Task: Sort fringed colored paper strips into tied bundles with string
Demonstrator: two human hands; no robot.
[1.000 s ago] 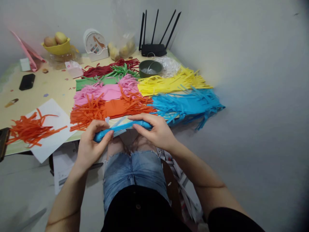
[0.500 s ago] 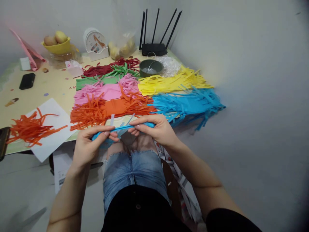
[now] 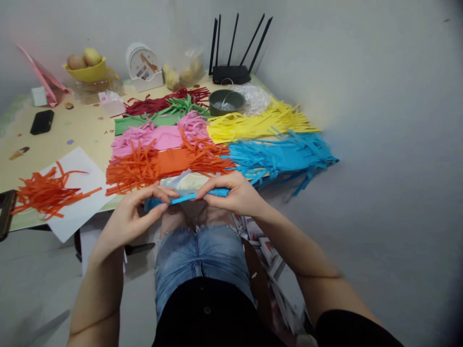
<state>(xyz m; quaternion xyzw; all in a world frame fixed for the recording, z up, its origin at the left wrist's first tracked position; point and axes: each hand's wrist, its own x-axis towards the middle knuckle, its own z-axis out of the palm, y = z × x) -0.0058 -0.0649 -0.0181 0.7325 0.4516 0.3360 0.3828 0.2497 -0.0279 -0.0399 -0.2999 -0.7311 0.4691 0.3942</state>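
Note:
A narrow rolled or folded strip of blue paper [image 3: 183, 198] stretches between my two hands, above my lap and just in front of the table edge. My right hand [image 3: 235, 195] pinches it between thumb and fingers, and a thicker blue roll shows under those fingers. At the other end, my left hand [image 3: 133, 212] has its thumb and fingertips around the strip; more blue paper is partly hidden behind the fingers. Fringed orange paper [image 3: 171, 161] lies on the table just beyond my hands. A stack of fringed blue paper [image 3: 282, 154] is beyond my right hand.
Fringed pink [image 3: 168, 137], green [image 3: 133, 124], dark red [image 3: 155, 103] and yellow paper [image 3: 253, 125] lie farther back. Loose orange strips [image 3: 50, 190] rest on a white sheet [image 3: 79, 217]. Behind stand a dark round tin [image 3: 227, 103] and a router [image 3: 231, 74]. A wall [image 3: 379, 168] rises at right.
My left hand's fingers have opened somewhat and shifted along the blue strip, which now slants slightly down to the left. The right hand has stayed nearly in place.

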